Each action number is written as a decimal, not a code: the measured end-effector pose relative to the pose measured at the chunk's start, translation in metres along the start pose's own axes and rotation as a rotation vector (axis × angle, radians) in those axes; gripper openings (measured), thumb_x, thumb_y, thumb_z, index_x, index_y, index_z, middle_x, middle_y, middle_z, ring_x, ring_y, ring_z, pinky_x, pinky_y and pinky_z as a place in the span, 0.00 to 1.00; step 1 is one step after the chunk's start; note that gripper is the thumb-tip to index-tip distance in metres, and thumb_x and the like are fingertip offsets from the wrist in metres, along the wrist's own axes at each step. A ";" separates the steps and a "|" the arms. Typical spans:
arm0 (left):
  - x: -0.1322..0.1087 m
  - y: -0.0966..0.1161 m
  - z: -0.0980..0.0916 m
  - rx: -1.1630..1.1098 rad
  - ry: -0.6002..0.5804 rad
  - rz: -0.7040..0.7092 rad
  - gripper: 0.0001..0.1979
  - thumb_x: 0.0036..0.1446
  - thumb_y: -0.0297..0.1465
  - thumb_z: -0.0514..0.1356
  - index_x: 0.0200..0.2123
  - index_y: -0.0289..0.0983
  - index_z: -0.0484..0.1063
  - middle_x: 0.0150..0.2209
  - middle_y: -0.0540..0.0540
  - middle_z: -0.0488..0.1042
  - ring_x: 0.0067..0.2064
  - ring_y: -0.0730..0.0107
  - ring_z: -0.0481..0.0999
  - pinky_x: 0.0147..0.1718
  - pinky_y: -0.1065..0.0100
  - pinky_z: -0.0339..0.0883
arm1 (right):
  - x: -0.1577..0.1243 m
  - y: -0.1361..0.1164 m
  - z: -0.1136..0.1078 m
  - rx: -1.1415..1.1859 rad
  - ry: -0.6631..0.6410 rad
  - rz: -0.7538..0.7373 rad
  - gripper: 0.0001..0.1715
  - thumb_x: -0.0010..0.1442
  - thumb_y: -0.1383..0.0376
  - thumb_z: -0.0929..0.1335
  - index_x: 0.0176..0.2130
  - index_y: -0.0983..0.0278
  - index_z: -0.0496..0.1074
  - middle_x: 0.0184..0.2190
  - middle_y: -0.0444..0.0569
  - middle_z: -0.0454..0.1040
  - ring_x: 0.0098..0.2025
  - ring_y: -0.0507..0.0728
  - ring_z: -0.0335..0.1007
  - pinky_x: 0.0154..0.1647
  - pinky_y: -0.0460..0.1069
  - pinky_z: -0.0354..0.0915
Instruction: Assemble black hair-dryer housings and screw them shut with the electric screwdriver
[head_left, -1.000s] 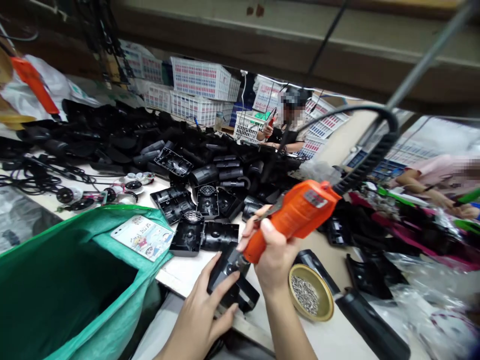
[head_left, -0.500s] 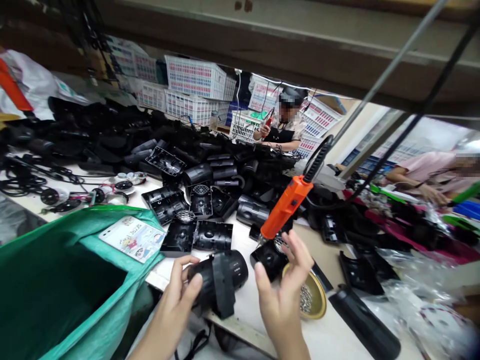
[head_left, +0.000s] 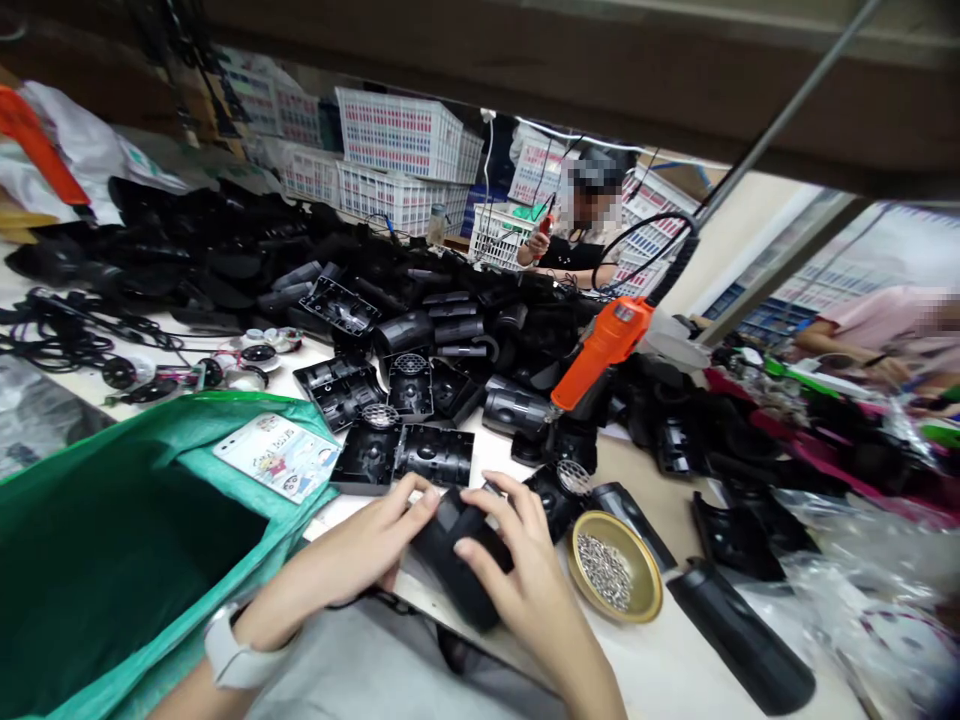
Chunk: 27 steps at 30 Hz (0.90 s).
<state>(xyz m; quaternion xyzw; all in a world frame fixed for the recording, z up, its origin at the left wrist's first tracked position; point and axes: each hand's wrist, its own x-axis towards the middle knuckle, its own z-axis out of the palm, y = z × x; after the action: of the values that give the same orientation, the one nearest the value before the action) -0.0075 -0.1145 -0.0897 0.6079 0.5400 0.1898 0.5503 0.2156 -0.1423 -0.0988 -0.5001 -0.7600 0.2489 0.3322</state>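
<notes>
A black plastic housing point(head_left: 465, 570) lies at the front edge of the table, between my hands. My left hand point(head_left: 401, 525) grips its left end, thumb and fingers closed on it. Fingers of my right hand point(head_left: 517, 545) are bent over its top and right side, holding it too. Just to the right stands a yellowish bowl point(head_left: 655, 592) with many small screws point(head_left: 604, 572). Above my right hand hangs an orange electric screwdriver point(head_left: 604, 350), its tip pointing down at black shell parts point(head_left: 559, 490).
An open green bag point(head_left: 187, 440) with a phone point(head_left: 277, 457) on its edge is at the left. Black shells point(head_left: 435, 455) pile up behind. At right lie a long black shell point(head_left: 739, 635) and clear plastic bags point(head_left: 862, 600). Two people work beyond.
My right hand has come down onto the black housing, which has turned and moved slightly right. The orange screwdriver has swung up and to the right, off the shell part.
</notes>
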 end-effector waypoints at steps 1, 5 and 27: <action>0.001 -0.002 0.004 0.017 0.020 0.036 0.32 0.65 0.61 0.47 0.56 0.44 0.67 0.25 0.55 0.72 0.24 0.64 0.72 0.27 0.67 0.65 | 0.002 0.005 0.000 0.023 0.022 0.053 0.17 0.69 0.54 0.68 0.57 0.49 0.71 0.62 0.52 0.66 0.65 0.67 0.62 0.62 0.63 0.67; 0.006 -0.008 0.019 0.089 0.122 0.147 0.26 0.67 0.55 0.51 0.55 0.43 0.69 0.44 0.46 0.79 0.42 0.57 0.78 0.43 0.62 0.66 | 0.006 0.020 0.002 0.175 0.062 0.134 0.15 0.69 0.52 0.68 0.52 0.51 0.73 0.60 0.53 0.66 0.62 0.67 0.64 0.51 0.57 0.71; 0.010 -0.005 0.021 0.096 0.119 0.219 0.21 0.66 0.52 0.56 0.44 0.41 0.72 0.37 0.49 0.79 0.40 0.60 0.75 0.39 0.67 0.65 | 0.001 0.034 0.009 0.437 0.160 0.022 0.11 0.70 0.51 0.68 0.47 0.53 0.73 0.54 0.51 0.63 0.57 0.60 0.66 0.49 0.51 0.71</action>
<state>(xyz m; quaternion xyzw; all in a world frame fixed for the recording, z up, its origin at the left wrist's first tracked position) 0.0109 -0.1163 -0.1046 0.6764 0.5108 0.2584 0.4635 0.2292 -0.1291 -0.1285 -0.4428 -0.6537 0.3706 0.4891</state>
